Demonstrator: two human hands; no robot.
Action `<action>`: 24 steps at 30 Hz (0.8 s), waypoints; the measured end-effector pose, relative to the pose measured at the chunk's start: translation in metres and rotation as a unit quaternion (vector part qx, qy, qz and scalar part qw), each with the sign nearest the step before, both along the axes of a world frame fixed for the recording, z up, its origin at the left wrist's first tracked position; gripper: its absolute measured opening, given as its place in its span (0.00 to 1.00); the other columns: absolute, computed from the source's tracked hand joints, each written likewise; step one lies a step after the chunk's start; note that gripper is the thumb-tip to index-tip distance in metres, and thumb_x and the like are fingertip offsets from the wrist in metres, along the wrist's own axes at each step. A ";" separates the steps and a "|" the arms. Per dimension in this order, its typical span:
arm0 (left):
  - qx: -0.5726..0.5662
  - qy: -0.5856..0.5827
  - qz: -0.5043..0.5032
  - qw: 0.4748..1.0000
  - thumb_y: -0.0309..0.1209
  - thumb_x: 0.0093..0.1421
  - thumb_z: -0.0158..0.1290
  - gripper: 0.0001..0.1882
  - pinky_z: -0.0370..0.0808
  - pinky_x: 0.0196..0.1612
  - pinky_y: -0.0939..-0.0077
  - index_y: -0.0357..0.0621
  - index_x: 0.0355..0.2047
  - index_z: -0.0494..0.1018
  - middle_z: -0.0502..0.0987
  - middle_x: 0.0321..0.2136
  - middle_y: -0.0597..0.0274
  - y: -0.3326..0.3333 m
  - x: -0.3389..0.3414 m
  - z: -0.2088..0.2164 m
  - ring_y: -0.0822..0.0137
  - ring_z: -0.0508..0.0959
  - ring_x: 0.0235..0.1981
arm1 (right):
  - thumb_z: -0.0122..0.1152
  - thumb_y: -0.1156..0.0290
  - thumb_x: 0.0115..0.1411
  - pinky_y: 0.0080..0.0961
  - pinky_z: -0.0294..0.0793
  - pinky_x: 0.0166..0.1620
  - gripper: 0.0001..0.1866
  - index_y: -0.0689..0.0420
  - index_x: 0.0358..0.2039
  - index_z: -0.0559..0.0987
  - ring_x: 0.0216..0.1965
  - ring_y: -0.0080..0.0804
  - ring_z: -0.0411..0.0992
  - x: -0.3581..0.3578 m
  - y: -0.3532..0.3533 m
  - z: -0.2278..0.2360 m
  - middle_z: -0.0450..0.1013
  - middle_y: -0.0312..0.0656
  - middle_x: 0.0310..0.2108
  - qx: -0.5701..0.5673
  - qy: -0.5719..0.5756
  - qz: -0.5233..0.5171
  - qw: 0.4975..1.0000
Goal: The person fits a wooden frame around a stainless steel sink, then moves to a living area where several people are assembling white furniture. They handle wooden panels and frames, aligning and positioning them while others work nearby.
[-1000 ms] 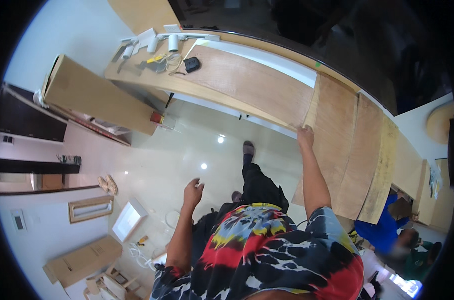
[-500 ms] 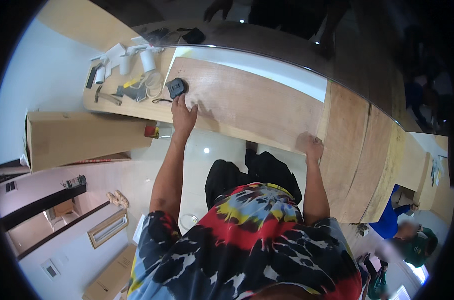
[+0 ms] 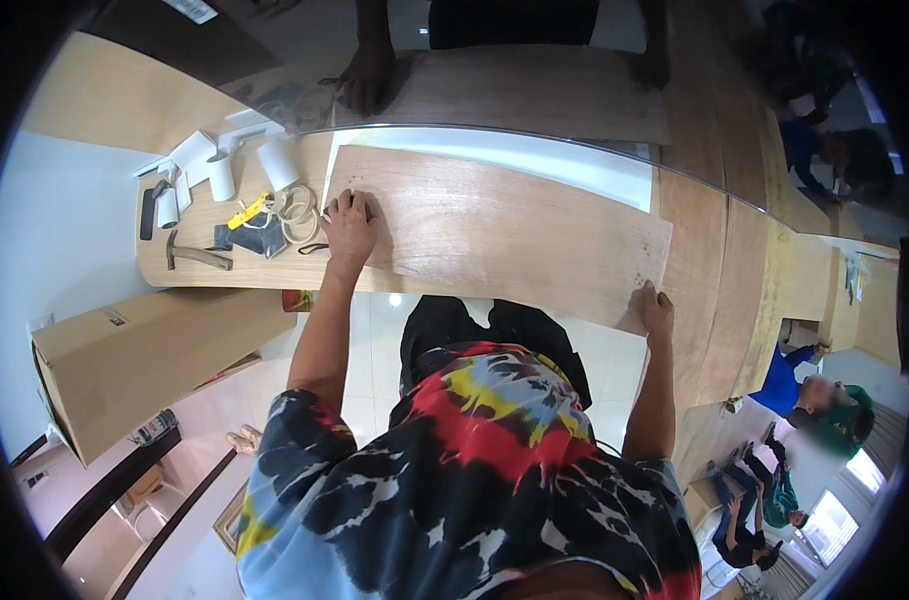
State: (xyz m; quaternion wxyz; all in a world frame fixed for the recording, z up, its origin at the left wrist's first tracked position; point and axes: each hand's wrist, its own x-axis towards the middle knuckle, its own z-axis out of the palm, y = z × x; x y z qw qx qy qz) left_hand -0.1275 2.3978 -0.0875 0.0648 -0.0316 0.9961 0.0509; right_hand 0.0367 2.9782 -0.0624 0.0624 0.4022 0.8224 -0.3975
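Note:
A long, thin wooden panel lies across the worktop in front of me. My left hand is closed over a dark tape measure at the panel's left end. Its fingers hide most of the tape measure, and a black wrist strap pokes out beside it. At the near right corner of the panel, my right hand grips the edge, thumb and fingers pressed together there.
Left on the worktop are a hammer, a yellow-handled tool, a tape roll and white cylinders. A glossy dark panel rises behind. A cardboard box stands below left; other people are at far right.
My left hand has gone from open beside the tape measure to closed over it. The panel's right end, with my right hand on it, has shifted rightward over the neighbouring boards.

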 end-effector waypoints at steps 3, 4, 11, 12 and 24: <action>0.137 -0.007 -0.013 0.990 0.40 0.52 0.65 0.35 0.68 0.61 0.44 0.48 0.59 0.69 0.65 0.62 0.46 -0.017 -0.005 0.020 0.44 0.65 0.63 | 0.56 0.47 0.67 0.30 0.73 0.43 0.32 0.72 0.45 0.79 0.39 0.32 0.75 0.021 -0.016 0.029 0.79 0.51 0.38 -0.024 -0.054 -0.032 0.998; 0.133 0.026 -0.014 0.991 0.39 0.50 0.65 0.35 0.70 0.61 0.54 0.47 0.59 0.70 0.66 0.61 0.43 -0.027 -0.007 0.012 0.42 0.67 0.62 | 0.56 0.47 0.67 0.30 0.73 0.43 0.33 0.72 0.45 0.79 0.39 0.32 0.75 0.024 -0.022 0.038 0.79 0.51 0.38 -0.024 -0.038 -0.037 0.998; 0.216 0.033 0.018 0.976 0.37 0.48 0.64 0.31 0.70 0.61 0.56 0.46 0.54 0.74 0.71 0.57 0.44 -0.082 -0.011 -0.004 0.44 0.71 0.57 | 0.62 0.54 0.65 0.30 0.75 0.45 0.28 0.71 0.49 0.77 0.41 0.32 0.75 0.056 -0.061 0.123 0.78 0.47 0.42 -0.121 0.013 -0.012 0.992; 0.235 0.033 0.023 0.971 0.36 0.47 0.64 0.31 0.70 0.61 0.57 0.45 0.54 0.75 0.71 0.57 0.45 -0.079 -0.014 -0.002 0.45 0.71 0.57 | 0.64 0.56 0.64 0.30 0.75 0.45 0.28 0.71 0.50 0.77 0.41 0.32 0.75 0.067 -0.067 0.132 0.78 0.47 0.43 -0.153 0.050 -0.013 0.987; 0.198 0.085 0.006 0.977 0.33 0.47 0.63 0.32 0.68 0.61 0.53 0.38 0.54 0.74 0.71 0.55 0.38 -0.117 -0.042 -0.038 0.41 0.72 0.56 | 0.70 0.64 0.59 0.29 0.76 0.45 0.26 0.69 0.51 0.73 0.43 0.32 0.76 0.135 -0.170 0.238 0.76 0.47 0.45 -0.234 0.140 -0.209 0.939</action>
